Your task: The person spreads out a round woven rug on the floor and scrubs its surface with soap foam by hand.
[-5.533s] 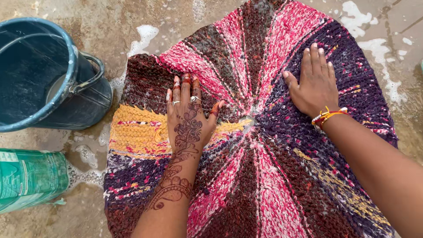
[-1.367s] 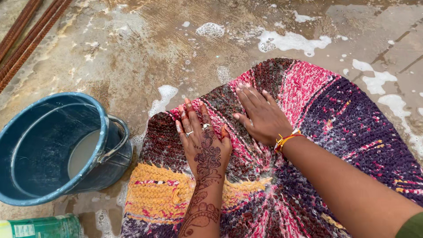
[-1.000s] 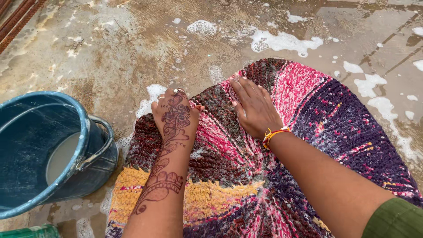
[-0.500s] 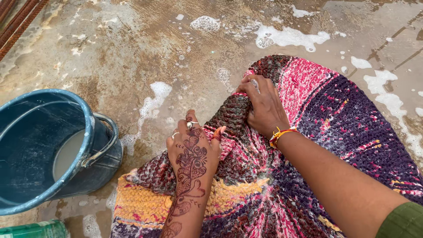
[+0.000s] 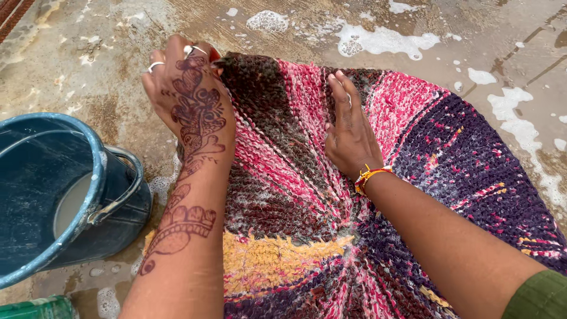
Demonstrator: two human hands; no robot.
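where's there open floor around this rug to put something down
Wet bare concrete floor lies open beyond the blue bucket, left of the left hand. Another soapy strip runs past the braided rug top right. Crowded: between bucket and rug, and the bottom-left corner by the green container.

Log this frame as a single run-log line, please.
left hand: grips far edge of braided rag rug | right hand: flat on rug | blue bucket at left | floor: wet, soapy

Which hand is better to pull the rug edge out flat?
Probably the left hand: it already grips the far edge of the rug, while the right hand only lies flat on top.
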